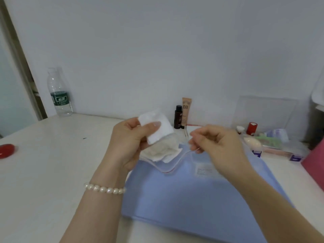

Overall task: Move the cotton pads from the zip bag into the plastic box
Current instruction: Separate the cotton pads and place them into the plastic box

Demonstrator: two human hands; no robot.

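Nearest us lay the blue folder point(192, 199). Our left hand point(129, 137) gripped the cotton pads point(156, 128); our right hand point(215, 142) pinched the zip bag point(168, 165) rim, probably keeping it open.

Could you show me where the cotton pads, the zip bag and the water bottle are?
cotton pads point(157, 128): head view, on the flat white top pad.
zip bag point(172, 165): head view, on its red zip strip.
water bottle point(60, 99): head view, on its green label.

White square cotton pads point(158, 130), stacked, tilted, raised above the blue folder point(192, 190). Clear zip bag point(168, 155) below them, mouth open, red-lined seal sagging over the folder's far edge.
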